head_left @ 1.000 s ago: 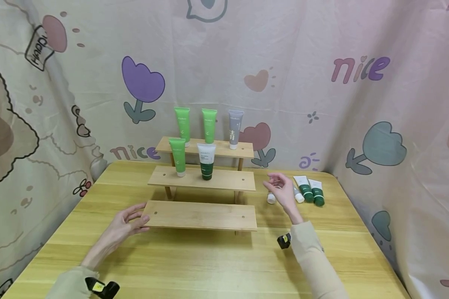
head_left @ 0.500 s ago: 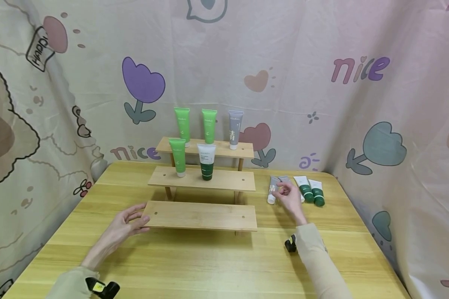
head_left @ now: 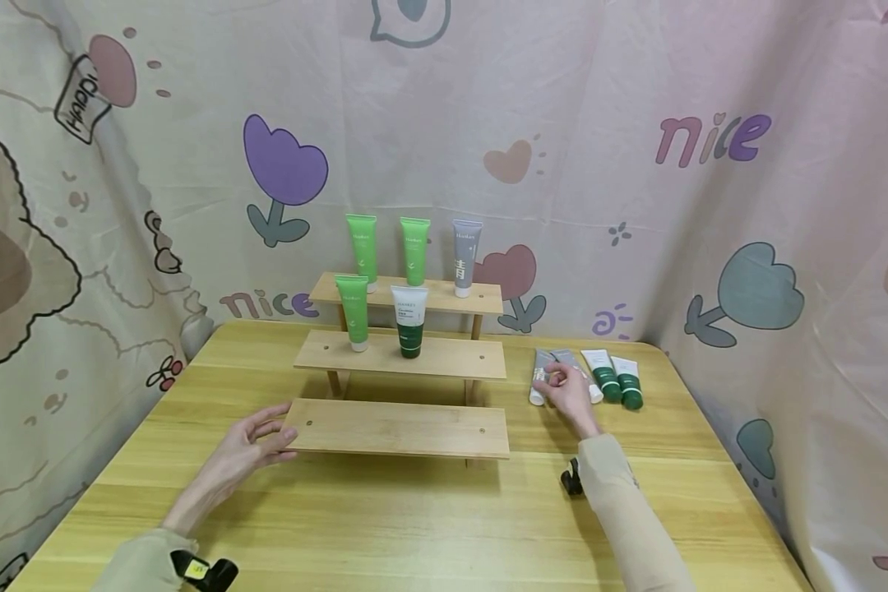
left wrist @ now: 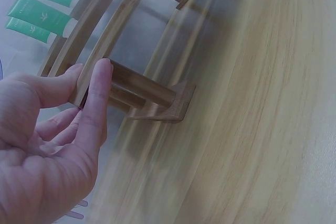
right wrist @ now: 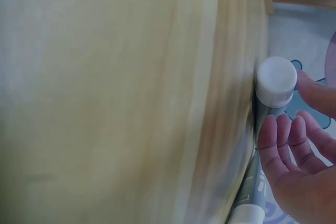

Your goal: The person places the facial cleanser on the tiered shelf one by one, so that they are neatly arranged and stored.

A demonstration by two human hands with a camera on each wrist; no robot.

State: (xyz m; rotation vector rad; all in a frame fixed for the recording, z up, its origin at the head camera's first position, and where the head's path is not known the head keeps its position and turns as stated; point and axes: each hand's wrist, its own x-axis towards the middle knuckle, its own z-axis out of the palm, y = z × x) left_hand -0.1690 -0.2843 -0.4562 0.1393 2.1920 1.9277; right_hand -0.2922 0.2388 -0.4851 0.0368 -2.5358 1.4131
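Observation:
My left hand pinches the left end of the lowest step of a three-step wooden display stand; the left wrist view shows the thumb on one face and fingers on the other. My right hand is over two grey squeeze tubes lying right of the stand. Its bent fingers and thumb are around the left grey tube, with a gap between them; whether they touch it is unclear. The other grey tube lies beside it. Green tubes, a white-and-green tube and a grey tube stand on the upper steps.
Two white-and-green tubes lie right of my right hand on the wooden table. A patterned curtain hangs behind the table and along its sides.
My right hand has moved from just right of the stand down and right to the grey tubes, then slightly left over the left one. The left hand has kept its hold on the stand.

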